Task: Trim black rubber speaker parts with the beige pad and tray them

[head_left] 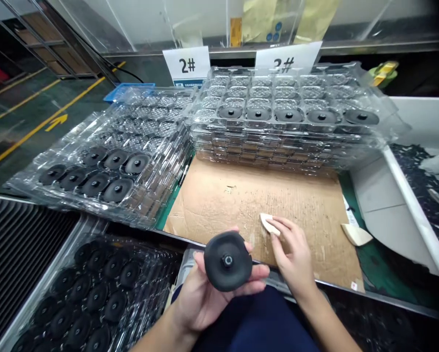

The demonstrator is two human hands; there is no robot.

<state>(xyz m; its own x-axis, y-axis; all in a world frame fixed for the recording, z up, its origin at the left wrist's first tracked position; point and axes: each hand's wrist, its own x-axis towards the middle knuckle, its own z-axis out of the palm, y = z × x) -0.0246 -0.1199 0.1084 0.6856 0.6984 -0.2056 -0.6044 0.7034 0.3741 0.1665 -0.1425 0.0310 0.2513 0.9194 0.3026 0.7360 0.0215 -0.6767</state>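
Note:
A round black rubber disc (219, 274) with a small metal-ringed hub in its middle rests in my left hand (205, 305), fingers curled round its edge and the hub side turned toward me. My right hand (295, 254) pinches a flat cream-white wedge-shaped piece (267, 224) between thumb and fingers, low over the brown cardboard sheet (212, 205). Dark crumbs lie scattered on the cardboard around it. A second cream-white piece (356, 234) lies at the cardboard's right edge.
Stacked clear plastic trays (278, 129) stand behind the cardboard, black discs in the top one's front row. More tray stacks with discs stand at the left (142, 168) and lower left (131, 298). At right, a white bin (406, 195) holds black scraps. Two "2#" signs (187, 66) stand behind.

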